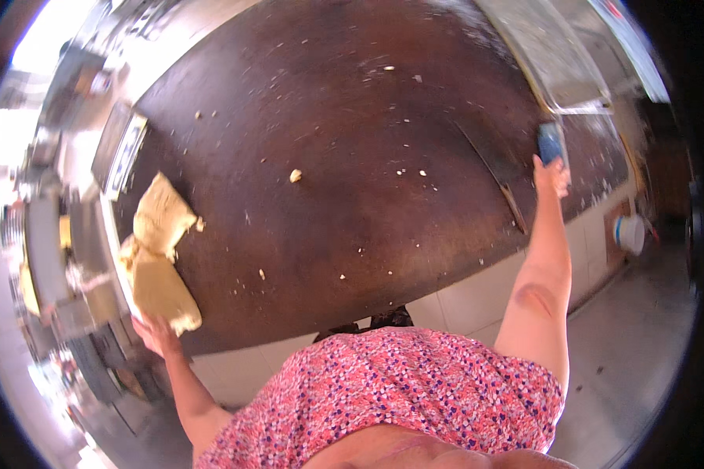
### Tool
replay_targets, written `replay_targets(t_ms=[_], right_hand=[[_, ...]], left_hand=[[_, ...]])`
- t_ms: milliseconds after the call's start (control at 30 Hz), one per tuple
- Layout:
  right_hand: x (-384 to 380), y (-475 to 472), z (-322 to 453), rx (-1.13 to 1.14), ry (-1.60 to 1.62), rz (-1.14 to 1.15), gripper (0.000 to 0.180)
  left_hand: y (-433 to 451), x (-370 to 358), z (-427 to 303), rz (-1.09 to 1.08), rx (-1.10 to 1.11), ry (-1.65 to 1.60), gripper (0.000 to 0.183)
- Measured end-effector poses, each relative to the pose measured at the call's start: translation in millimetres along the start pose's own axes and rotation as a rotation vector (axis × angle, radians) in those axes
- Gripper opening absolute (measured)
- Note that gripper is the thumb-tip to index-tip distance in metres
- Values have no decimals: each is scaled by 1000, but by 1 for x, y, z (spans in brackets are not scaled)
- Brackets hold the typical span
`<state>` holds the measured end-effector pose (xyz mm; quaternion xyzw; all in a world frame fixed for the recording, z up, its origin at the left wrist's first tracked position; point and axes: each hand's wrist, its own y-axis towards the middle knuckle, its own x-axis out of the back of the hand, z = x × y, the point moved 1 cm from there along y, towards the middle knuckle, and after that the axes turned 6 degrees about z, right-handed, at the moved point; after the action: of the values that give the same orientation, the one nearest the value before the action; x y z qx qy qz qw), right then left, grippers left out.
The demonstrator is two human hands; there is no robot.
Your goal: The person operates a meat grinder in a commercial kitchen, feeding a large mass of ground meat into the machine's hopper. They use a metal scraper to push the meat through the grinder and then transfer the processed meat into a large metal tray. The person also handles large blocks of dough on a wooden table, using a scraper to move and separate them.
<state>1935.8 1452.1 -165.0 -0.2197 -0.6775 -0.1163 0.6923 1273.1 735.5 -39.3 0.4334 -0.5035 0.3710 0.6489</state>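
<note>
Far to the right, my right hand [550, 176] is closed around a blue object [550, 142], perhaps a scraper, close to the corner of a metal tray. My left hand [157, 335] lies at the lower end of the dough [165, 293] on the left side of the dark table [340, 217]; whether its fingers grip the dough is hard to tell. A second slab of dough [161, 214] adjoins the first one. Between my right arm and the table's middle rests a long knife [513, 208] with a brown handle. A small dough scrap [295, 175] sits mid-table.
Crumbs and white flecks are scattered over the tabletop. A large metal tray [563, 64] occupies the far right corner. At the left edge stands a box-like metal object [120, 152], blurred. A white container [629, 234] is beyond the table on the right.
</note>
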Motion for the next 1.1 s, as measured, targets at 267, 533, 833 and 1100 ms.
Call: replay_targets(t_ms=[267, 533, 833, 1100], right_hand=[[13, 65, -14, 410, -321, 50, 58], [71, 49, 20, 421, 1130, 316, 30], [-15, 14, 196, 293, 1112, 638, 34], [-40, -109, 485, 627, 1006, 983, 49]], left_hand=[[-66, -32, -156, 98, -454, -101, 52], [-74, -100, -188, 205, -274, -217, 51], [-50, -156, -185, 192, 83, -204, 65], [-46, -140, -196, 231, 109, -203, 67]])
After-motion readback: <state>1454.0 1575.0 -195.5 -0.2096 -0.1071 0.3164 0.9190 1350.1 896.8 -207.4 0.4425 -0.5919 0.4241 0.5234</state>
